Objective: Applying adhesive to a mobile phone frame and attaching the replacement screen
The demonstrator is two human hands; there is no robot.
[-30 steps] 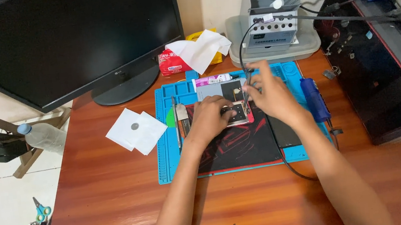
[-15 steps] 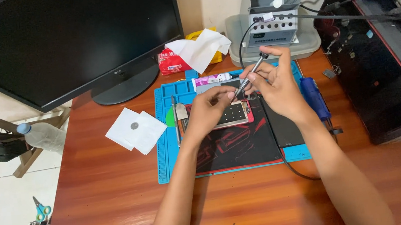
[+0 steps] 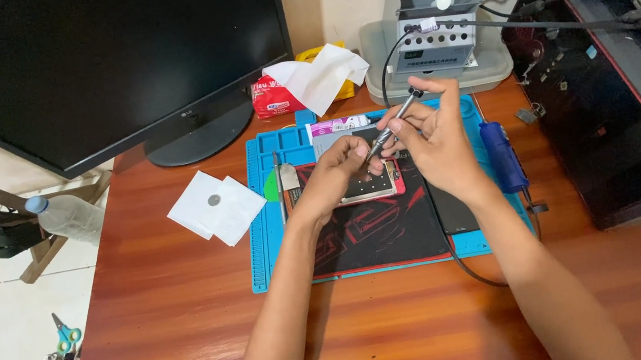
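An opened red-edged phone (image 3: 374, 188) lies on a black and red mat on top of the blue work mat (image 3: 261, 235). My left hand (image 3: 336, 174) rests on the phone's left part with fingers curled, pinching at the tip of a slim metal screwdriver (image 3: 393, 121). My right hand (image 3: 435, 139) grips that screwdriver by its upper shaft, tilted, with its tip down at the phone's top edge.
A large black monitor (image 3: 99, 68) stands at the back left. White paper squares (image 3: 215, 208) lie left of the mat, and a blue-handled tool (image 3: 501, 153) lies on its right. A grey station (image 3: 437, 38) with cables stands behind; a black case (image 3: 610, 107) fills the right.
My right hand lifted off the phone and took up the screwdriver, raising it. My left hand shifted up to the tool's tip near the phone's top.
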